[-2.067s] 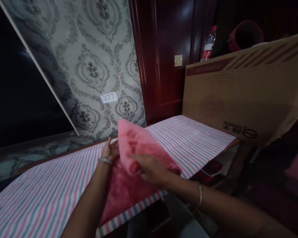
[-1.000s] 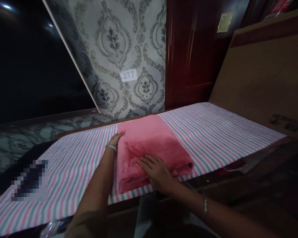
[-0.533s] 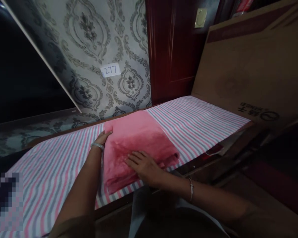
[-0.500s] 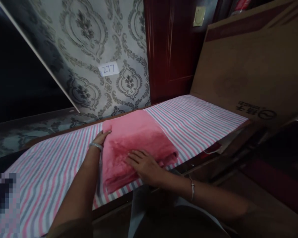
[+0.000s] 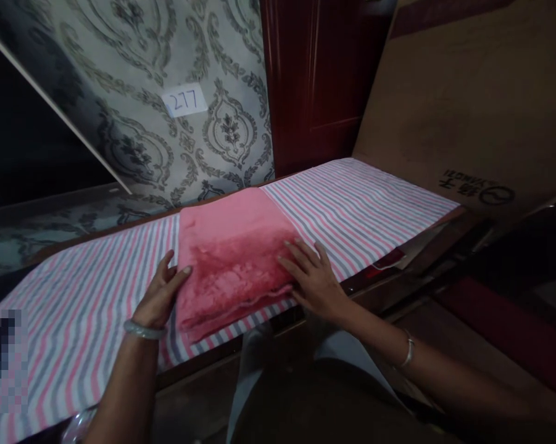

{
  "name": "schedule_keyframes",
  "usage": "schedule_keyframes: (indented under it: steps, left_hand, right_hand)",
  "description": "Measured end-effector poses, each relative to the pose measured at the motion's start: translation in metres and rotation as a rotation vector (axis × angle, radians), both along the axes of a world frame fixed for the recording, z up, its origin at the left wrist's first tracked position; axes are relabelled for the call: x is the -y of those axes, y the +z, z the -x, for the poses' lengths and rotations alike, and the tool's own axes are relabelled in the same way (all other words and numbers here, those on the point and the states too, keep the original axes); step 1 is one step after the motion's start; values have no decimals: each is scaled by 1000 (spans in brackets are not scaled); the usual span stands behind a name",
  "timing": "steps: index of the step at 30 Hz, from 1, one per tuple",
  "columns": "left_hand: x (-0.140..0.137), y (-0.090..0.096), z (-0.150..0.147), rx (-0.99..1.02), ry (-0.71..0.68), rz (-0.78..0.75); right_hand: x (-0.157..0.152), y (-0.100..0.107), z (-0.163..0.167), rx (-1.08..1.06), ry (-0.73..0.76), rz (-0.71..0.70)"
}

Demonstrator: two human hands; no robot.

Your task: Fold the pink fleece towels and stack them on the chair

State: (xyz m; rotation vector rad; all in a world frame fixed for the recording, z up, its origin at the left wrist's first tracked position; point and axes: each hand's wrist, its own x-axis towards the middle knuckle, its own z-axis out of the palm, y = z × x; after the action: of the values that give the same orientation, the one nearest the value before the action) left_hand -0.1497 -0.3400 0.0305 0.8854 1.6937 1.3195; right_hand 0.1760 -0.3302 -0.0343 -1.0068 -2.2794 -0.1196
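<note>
A folded pink plush blanket [image 5: 231, 259] lies flat on a striped cloth [image 5: 347, 203] of pink, grey and white. Its near half looks darker and ruffled, and layered folds show along the near edge. At the blanket's left edge is my left hand [image 5: 161, 290], fingers apart, the thumb reaching over the edge. My right hand [image 5: 315, 277] rests with spread fingers on the right near corner of the blanket. Neither hand grips anything.
Behind the cloth stands a patterned wall [image 5: 231, 123] with a paper label [image 5: 185, 100] reading 277. A large cardboard box [image 5: 444, 111] rises at the right beside a dark red door [image 5: 315, 80]. A dark screen-like panel [image 5: 23, 135] is at upper left.
My left hand has come back toward me along the blanket's left edge. My right hand has slid right, from the blanket's middle to its right near corner. The view has shifted slightly.
</note>
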Motion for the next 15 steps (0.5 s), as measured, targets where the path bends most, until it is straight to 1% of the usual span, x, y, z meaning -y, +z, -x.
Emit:
schedule_keyframes:
  steps: [3, 6, 8, 12, 15]
  left_hand:
    - [17, -1, -11, -97, 45, 24]
    - [29, -4, -18, -149, -16, -3]
    - [32, -9, -19, -170, -46, -25]
    - [35, -25, -15, -167, -21, -76]
    - [38, -33, -7, -183, -45, -89]
  right_hand:
    - [7, -9, 16, -101, 82, -101]
    - [7, -12, 26, -156, 100, -155]
    - [5, -11, 27, -173, 96, -151]
    - [3, -10, 20, -205, 92, -133]
    - [6, -11, 14, -177, 164, -140]
